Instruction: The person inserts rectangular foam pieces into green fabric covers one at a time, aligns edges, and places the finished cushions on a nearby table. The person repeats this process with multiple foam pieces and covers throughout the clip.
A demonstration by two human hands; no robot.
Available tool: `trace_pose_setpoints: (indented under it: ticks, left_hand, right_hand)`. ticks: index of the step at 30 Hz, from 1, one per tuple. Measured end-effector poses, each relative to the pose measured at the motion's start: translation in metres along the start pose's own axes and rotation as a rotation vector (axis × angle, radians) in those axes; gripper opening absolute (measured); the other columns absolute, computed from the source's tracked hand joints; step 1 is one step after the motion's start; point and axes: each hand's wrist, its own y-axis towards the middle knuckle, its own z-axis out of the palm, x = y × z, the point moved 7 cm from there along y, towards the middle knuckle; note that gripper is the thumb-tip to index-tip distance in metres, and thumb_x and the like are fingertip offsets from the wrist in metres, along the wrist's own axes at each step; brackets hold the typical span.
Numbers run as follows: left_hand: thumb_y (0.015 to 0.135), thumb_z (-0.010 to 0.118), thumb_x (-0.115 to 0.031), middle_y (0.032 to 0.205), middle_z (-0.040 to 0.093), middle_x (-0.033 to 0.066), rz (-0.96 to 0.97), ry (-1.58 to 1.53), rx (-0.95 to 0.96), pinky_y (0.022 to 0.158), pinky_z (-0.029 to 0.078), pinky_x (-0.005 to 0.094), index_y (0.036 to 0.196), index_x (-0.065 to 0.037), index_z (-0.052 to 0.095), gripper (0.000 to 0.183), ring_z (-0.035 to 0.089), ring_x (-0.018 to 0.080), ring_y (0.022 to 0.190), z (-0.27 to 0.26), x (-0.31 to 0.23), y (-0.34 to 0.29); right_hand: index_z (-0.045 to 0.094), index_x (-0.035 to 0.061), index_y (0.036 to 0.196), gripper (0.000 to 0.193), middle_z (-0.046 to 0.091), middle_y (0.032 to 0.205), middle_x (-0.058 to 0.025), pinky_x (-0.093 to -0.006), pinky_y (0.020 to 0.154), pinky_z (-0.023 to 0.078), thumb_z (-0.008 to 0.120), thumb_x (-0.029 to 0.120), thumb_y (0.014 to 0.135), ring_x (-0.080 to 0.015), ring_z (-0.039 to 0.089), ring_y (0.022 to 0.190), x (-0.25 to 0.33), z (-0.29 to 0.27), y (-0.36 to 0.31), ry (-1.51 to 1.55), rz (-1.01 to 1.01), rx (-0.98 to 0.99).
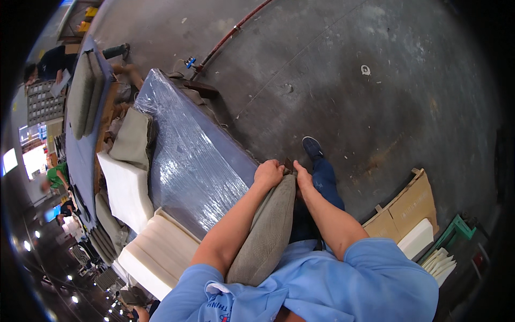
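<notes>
Head view is showing the left hand (pixel 268 173) and right hand (pixel 301 175) pinching the top edge of a grey cushion (pixel 266 233) at centre frame — it could be slipping down onto the concrete floor (pixel 348 80) beside the plastic-wrapped sofa (pixel 193 161).

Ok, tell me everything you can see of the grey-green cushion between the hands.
The cushion is a flat, elongated pad covered in grey-green woven-looking fabric, with a seam along its edge. It stands on edge, pressed against the person's blue shirt and reaching out toward the plastic-wrapped blue table. The left hand clasps its far end from one side and the right hand presses the other; both forearms lie along it.
</notes>
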Motion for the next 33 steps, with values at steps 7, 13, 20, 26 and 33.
trace_pose_setpoints:
  ticks: [7,13,20,26,33]
  left_hand:
    - [0.098,0.060,-0.031,0.106,0.073,0.0243,-0.108,0.005,-0.129,0.090,0.053,0.0532,0.115,-0.005,0.066,0.031,0.068,0.0437,0.106,0.015,0.004,0.022]
    - [0.098,0.062,-0.035,0.119,0.071,0.0205,-0.194,0.053,0.031,0.095,0.052,0.0497,0.116,-0.006,0.067,0.033,0.067,0.0388,0.115,0.022,-0.003,0.033]
    - [0.098,0.062,-0.037,0.107,0.074,0.0212,-0.029,-0.055,-0.062,0.091,0.054,0.0493,0.110,-0.006,0.067,0.033,0.070,0.0380,0.107,0.029,-0.016,0.039]
    - [0.099,0.060,-0.033,0.091,0.074,0.0214,0.168,0.045,-0.220,0.081,0.055,0.0521,0.106,-0.004,0.063,0.030,0.073,0.0391,0.091,0.025,-0.018,0.046]
    - [0.102,0.048,-0.026,0.085,0.075,0.0201,0.267,0.045,-0.280,0.078,0.057,0.0519,0.109,-0.003,0.061,0.028,0.074,0.0401,0.084,0.024,-0.024,0.050]
  right_hand:
    - [0.070,-0.0089,0.110,0.054,0.073,0.107,-0.0183,-0.0403,0.085,0.056,0.084,0.035,0.082,-0.0285,0.071,0.101,0.021,0.003,-0.024,-0.343,0.011,-0.137]
    - [0.071,-0.0085,0.114,0.058,0.072,0.116,-0.0206,-0.0413,0.089,0.055,0.082,0.039,0.083,-0.0299,0.071,0.105,0.010,-0.006,0.008,-0.451,0.057,-0.124]
    - [0.069,-0.0043,0.124,0.063,0.063,0.139,-0.0220,-0.0406,0.103,0.049,0.072,0.046,0.087,-0.0336,0.065,0.123,0.015,-0.004,0.020,-0.772,-0.014,0.024]
    - [0.070,0.0002,0.124,0.055,0.062,0.138,-0.0236,-0.0427,0.106,0.048,0.063,0.044,0.091,-0.0358,0.060,0.129,0.023,0.011,0.040,-1.574,-0.269,0.088]
    - [0.073,0.0013,0.116,0.055,0.072,0.118,-0.0242,-0.0424,0.095,0.054,0.067,0.050,0.091,-0.0301,0.070,0.110,0.015,-0.012,0.056,-1.018,-0.187,-0.073]
